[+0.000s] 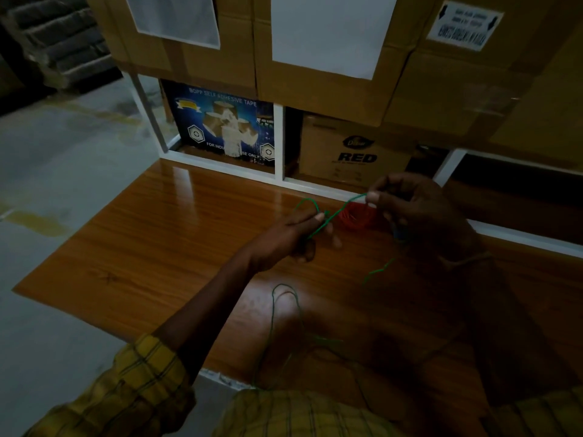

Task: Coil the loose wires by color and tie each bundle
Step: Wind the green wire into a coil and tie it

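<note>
A thin green wire stretches between my two hands above the wooden table. My left hand pinches it near a small loop that arcs up to the left. My right hand pinches its far end between thumb and fingers. More of the green wire trails in loose loops over the table toward my body, dim in shadow. A coiled red wire bundle lies on the table between and just behind my hands. Something blue shows faintly under my right hand; I cannot tell what it is.
Stacked cardboard boxes rise behind the table. Below them, a white-framed shelf holds a blue tape box and a brown box marked RED. Grey floor lies to the left of the table's edge.
</note>
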The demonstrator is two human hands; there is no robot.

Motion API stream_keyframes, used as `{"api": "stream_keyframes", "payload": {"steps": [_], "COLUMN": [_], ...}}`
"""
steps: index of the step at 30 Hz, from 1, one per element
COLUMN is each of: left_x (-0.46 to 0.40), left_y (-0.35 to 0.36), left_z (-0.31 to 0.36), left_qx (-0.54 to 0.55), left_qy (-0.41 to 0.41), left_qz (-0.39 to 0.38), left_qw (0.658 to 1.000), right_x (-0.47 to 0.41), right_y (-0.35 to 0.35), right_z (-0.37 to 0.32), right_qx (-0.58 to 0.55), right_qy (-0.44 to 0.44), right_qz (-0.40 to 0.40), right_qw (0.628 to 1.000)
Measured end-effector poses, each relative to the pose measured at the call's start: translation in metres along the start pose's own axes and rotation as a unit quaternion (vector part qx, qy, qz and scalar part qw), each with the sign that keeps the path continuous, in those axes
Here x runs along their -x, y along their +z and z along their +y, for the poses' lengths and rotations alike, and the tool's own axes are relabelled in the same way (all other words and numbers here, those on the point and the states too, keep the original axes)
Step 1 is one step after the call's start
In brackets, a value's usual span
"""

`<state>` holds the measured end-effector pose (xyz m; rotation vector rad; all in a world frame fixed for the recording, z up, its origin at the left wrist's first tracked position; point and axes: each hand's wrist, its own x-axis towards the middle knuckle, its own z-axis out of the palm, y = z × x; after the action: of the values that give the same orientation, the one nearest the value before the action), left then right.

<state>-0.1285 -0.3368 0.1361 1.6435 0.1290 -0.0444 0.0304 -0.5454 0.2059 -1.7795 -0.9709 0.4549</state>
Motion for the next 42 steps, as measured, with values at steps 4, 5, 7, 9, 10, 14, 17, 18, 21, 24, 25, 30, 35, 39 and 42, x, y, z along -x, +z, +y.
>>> {"api": "stream_keyframes", "payload": {"steps": [4, 5, 7, 9, 10, 14, 17, 18, 21, 24, 25, 30, 35, 39, 42], "left_x": [-0.001, -0.002, -0.001, 0.001, 0.001, -0.005, -0.019, -0.023, -0.035, -0.036, -0.035, -0.034, -0.032, -0.031, -0.030], "left_y": [0.003, 0.004, 0.006, 0.009, 0.010, 0.003, -0.002, -0.004, -0.009, -0.012, -0.014, -0.028, -0.030, -0.022, -0.016], "left_z": [0.000, 0.000, 0.004, 0.011, 0.016, 0.030, 0.026, 0.024, 0.016, 0.006, 0.002, -0.010, -0.022, -0.028, -0.030], "left_qx": [0.101, 0.123, 0.194, 0.255, 0.276, 0.343, 0.375, 0.374, 0.280, 0.052, -0.039, -0.281, -0.336, -0.306, -0.288], "left_qy": [0.023, 0.025, 0.032, 0.039, 0.050, 0.111, 0.146, 0.153, 0.139, 0.137, 0.138, 0.105, 0.101, 0.120, 0.118], "left_qz": [-0.075, -0.085, -0.095, -0.083, -0.070, -0.021, 0.031, 0.059, 0.178, 0.229, 0.226, 0.166, 0.115, 0.090, 0.087], "left_qw": [0.992, 0.988, 0.976, 0.963, 0.957, 0.932, 0.915, 0.913, 0.933, 0.962, 0.963, 0.939, 0.929, 0.940, 0.946], "right_x": [-0.024, -0.026, -0.027, -0.021, -0.015, 0.008, 0.020, 0.023, 0.029, 0.029, 0.027, 0.022, 0.014, 0.003, -0.001], "right_y": [0.021, 0.028, 0.043, 0.060, 0.069, 0.101, 0.116, 0.119, 0.118, 0.110, 0.107, 0.082, 0.064, 0.059, 0.052], "right_z": [0.036, 0.045, 0.060, 0.071, 0.074, 0.074, 0.069, 0.065, 0.057, 0.046, 0.045, 0.035, 0.028, 0.030, 0.023], "right_qx": [-0.028, -0.032, -0.044, -0.052, -0.057, -0.100, -0.115, -0.127, -0.176, -0.233, -0.226, -0.126, -0.064, -0.114, -0.169], "right_qy": [0.022, 0.033, 0.043, 0.054, 0.072, 0.117, 0.121, 0.133, 0.138, 0.141, 0.147, 0.127, 0.084, 0.053, 0.049], "right_qz": [0.094, 0.103, 0.090, 0.054, 0.034, -0.038, -0.114, -0.140, -0.206, -0.244, -0.244, -0.176, -0.065, 0.028, 0.049], "right_qw": [0.995, 0.994, 0.994, 0.996, 0.995, 0.987, 0.979, 0.973, 0.953, 0.931, 0.932, 0.968, 0.992, 0.992, 0.983]}}
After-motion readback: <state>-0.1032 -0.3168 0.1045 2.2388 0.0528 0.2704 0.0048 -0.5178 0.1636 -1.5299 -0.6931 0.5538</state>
